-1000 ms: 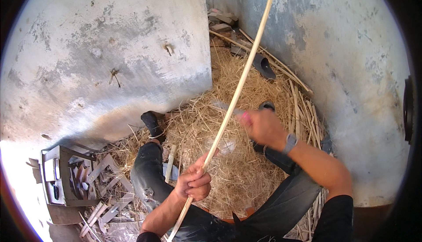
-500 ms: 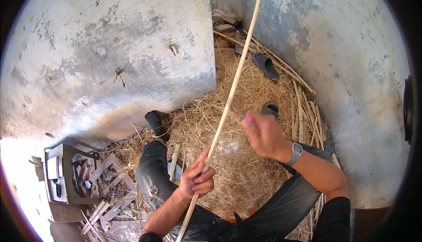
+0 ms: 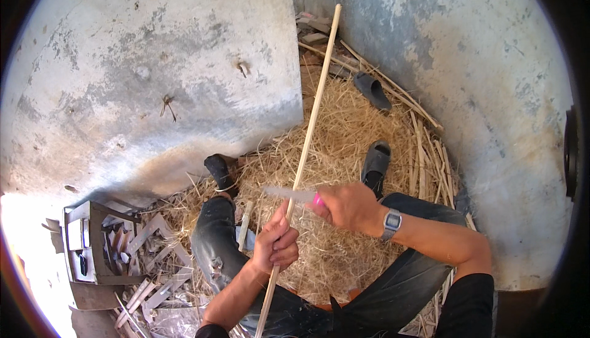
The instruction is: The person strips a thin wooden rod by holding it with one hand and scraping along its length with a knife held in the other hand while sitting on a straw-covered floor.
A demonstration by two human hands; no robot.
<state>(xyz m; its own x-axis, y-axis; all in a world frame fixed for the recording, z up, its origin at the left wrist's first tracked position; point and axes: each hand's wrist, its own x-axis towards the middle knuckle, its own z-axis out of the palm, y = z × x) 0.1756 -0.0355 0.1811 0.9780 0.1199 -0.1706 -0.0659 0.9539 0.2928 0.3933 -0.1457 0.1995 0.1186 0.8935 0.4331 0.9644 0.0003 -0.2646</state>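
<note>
My left hand [image 3: 276, 244] grips a long pale bamboo stick [image 3: 313, 113] that rises from my lap toward the far wall corner. A knife [image 3: 295, 195] with a pink handle and a blurred blade is held in my right hand [image 3: 347, 206], and the blade lies across the stick just above my left hand. A wristwatch [image 3: 391, 222] sits on my right wrist. I am seated on straw with my legs in dark trousers stretched out.
Straw [image 3: 344, 129] covers the floor between two grey concrete walls [image 3: 153, 74]. Two dark sandals [image 3: 375, 163] lie on the straw ahead. More bamboo strips [image 3: 424, 153] lean at the right. A box [image 3: 92, 246] with cut slats and scraps sits at my left.
My right hand has moved left and down, bringing the knife blade onto the stick above my left hand. The stick's top has swung slightly left.
</note>
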